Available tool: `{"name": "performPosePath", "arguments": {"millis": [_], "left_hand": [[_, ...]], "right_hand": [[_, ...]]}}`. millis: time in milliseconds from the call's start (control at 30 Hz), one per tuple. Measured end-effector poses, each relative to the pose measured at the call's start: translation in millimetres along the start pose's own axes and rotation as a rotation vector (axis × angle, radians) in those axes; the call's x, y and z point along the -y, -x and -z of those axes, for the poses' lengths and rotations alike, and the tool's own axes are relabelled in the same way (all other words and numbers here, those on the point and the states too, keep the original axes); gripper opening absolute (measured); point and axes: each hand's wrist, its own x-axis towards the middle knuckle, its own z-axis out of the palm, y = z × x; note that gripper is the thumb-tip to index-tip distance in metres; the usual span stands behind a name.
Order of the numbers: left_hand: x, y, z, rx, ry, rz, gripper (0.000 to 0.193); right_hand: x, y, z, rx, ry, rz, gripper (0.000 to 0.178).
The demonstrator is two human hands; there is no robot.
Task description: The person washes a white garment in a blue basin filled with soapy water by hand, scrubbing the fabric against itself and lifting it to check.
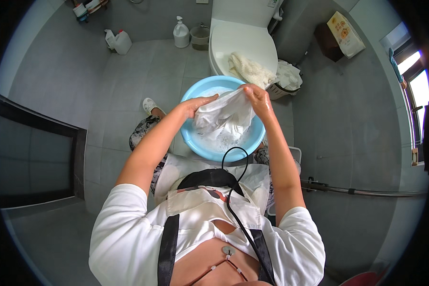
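Observation:
A thin, wet white cloth is stretched between my hands over a light blue basin. My left hand grips its left edge, thumb on top and the other fingers largely hidden. Pinched in my right hand is the cloth's upper right corner, lifted near the basin's far right rim. The cloth's lower part hangs down to the foamy water in the basin. Wetness shines on my right hand and wrist.
Beyond the basin stands a white toilet with a cream knitted cloth on its lid. A basket holding white cloth is beside it. A pump bottle, small bucket and white jugs line the back. A black cable loops near my lap.

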Motion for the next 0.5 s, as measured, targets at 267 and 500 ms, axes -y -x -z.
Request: {"name": "performPosePath", "arguments": {"millis": [267, 500], "left_hand": [[5, 1, 2, -0.095, 0.042, -0.534, 0.028], [6, -3, 10, 0.031, 0.326, -0.591, 0.024]], "right_hand": [[-23, 42, -19, -0.046, 0.399, 0.313, 0.015], [-41, 74, -34, 0.116, 0.144, -0.114, 0.015]]}}
